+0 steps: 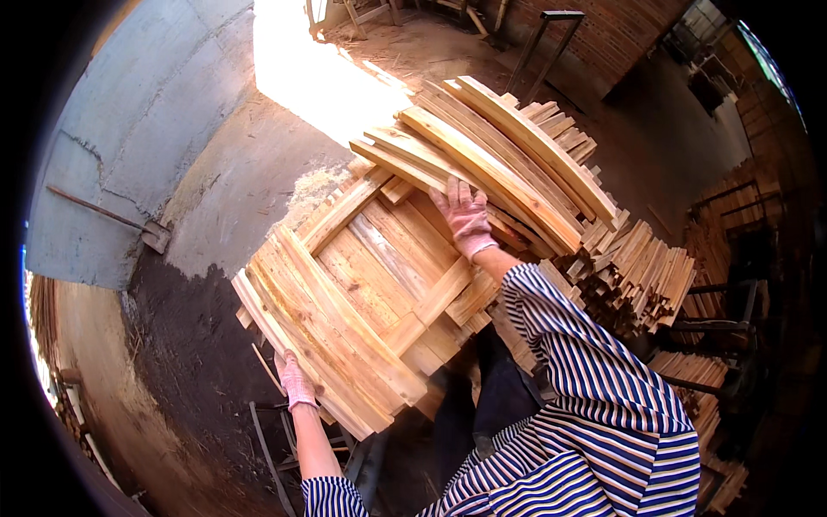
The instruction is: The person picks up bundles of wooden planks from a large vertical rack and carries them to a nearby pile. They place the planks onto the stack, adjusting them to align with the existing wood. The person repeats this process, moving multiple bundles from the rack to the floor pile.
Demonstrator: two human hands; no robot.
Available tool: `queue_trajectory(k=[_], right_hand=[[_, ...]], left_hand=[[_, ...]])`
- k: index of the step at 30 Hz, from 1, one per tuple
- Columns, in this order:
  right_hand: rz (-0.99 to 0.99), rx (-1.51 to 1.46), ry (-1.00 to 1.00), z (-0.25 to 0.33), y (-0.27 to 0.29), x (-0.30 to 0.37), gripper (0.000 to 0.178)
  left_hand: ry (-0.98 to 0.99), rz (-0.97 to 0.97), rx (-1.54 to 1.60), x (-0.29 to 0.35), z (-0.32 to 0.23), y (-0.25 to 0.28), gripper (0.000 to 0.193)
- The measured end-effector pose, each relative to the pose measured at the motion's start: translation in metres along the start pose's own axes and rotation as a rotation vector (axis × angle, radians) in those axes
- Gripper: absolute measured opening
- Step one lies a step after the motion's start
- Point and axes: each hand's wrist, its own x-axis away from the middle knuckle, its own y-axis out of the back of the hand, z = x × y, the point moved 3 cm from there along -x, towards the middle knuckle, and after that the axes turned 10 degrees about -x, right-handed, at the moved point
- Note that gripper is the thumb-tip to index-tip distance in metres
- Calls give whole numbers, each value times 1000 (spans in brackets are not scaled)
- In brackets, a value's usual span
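My left hand (295, 379), in a pinkish work glove, is closed on the outer edge of a group of long wooden boards (323, 332) at the left. These boards lie side by side over one side of a stack of flat wooden boards (370, 263). At the far side of the stack, my right hand (463, 215), also gloved, bends its fingers over the near edge of a long wooden plank (405, 164); its thumb is hidden. More long planks (491, 164) lie beyond that hand. A crosspiece (431, 306) rests across the stack's near end.
Bundles of short wooden sticks (642, 267) are piled to the right. A grey wall (155, 112) rises at the left, with a long-handled tool (155, 234) against it. Dark metal frames (276, 457) stand low beside my left arm. Bright sunlight falls on the far floor.
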Motion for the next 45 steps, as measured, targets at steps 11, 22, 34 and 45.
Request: queue_trajectory(k=[11,22,34,45], right_hand=[[513,-625,-216,49,88,13,77],[433,-811,-299,108,81,96,78],[505,-769,-93,91,102,47,73],[466,-206,-292,-104,55,-20,83]], left_hand=[[271,-71,-68,-4,2,-3,63],[82,-27,51,9,-12,-10,56],[182,-30,38,-4,5,-16,63],[198,5,-51,17,-21,-26,70]])
